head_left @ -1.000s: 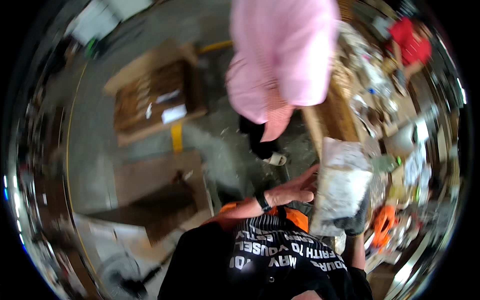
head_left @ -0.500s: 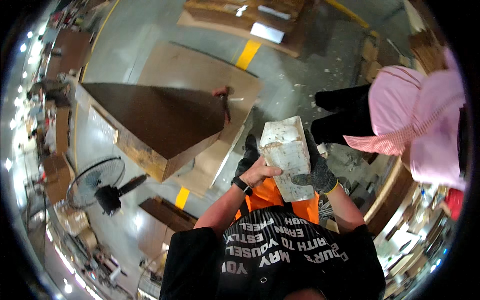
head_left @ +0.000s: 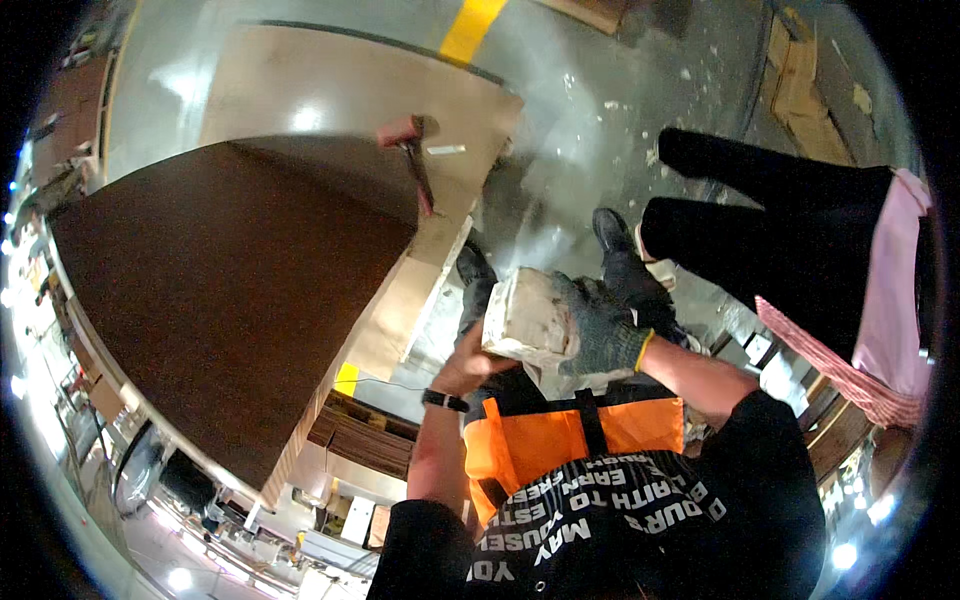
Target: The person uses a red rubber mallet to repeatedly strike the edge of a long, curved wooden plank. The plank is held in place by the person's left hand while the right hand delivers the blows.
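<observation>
I hold a whitish plastic-wrapped block-shaped package [head_left: 525,318] in front of my chest with both hands. My right hand [head_left: 603,325], in a dark knit glove with a yellow cuff, is clamped over its right side and top. My bare left hand [head_left: 470,365], with a black watch on the wrist, supports it from below on the left. Under the package are my orange apron and black printed shirt. My dark shoes stand on the grey floor just beyond the package.
A big dark-brown board [head_left: 230,300] on a stack of pale boards fills the left. A red-handled tool [head_left: 410,150] lies on a pale board. Another person in black trousers and a pink shirt [head_left: 800,240] stands close on the right. A yellow floor stripe [head_left: 470,30] runs at the top.
The view has swung down and left, from the person in pink to the floor and boards. The package has been brought lower and closer to my chest, still in both hands.
</observation>
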A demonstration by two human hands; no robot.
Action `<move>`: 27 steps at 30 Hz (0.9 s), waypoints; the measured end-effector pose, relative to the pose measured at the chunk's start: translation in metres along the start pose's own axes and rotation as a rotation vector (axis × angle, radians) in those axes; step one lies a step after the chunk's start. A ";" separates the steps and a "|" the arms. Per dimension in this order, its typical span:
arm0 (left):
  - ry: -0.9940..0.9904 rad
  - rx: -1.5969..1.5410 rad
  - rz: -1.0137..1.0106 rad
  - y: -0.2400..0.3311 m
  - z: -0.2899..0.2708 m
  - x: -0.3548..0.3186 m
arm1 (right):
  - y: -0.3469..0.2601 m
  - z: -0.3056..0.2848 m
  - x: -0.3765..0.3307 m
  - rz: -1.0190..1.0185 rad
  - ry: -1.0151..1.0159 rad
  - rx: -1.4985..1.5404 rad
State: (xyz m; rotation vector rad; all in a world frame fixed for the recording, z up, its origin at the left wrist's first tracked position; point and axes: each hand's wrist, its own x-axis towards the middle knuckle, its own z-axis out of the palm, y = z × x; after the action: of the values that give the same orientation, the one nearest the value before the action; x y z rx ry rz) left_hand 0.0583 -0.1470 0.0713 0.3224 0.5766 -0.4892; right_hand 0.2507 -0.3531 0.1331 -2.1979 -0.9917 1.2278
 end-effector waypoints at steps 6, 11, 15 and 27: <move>0.809 0.313 0.336 0.006 -0.080 0.032 | 0.078 0.110 0.077 -0.121 -0.242 -0.300; 0.811 0.407 0.265 -0.023 -0.105 0.085 | 0.162 0.237 0.129 -0.145 -0.192 -0.235; 0.764 0.530 0.248 -0.032 -0.114 0.112 | 0.239 0.356 0.147 -0.323 -0.451 -0.303; 0.624 1.295 0.039 0.024 -0.102 0.130 | 0.300 0.429 0.169 -0.272 -0.123 -0.425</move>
State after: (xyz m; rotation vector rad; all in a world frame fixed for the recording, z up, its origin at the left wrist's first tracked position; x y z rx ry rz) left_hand 0.1209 -0.1291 -0.0828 1.7607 0.7887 -0.6806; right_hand 0.0549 -0.4093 -0.3777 -2.2039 -1.6703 1.1133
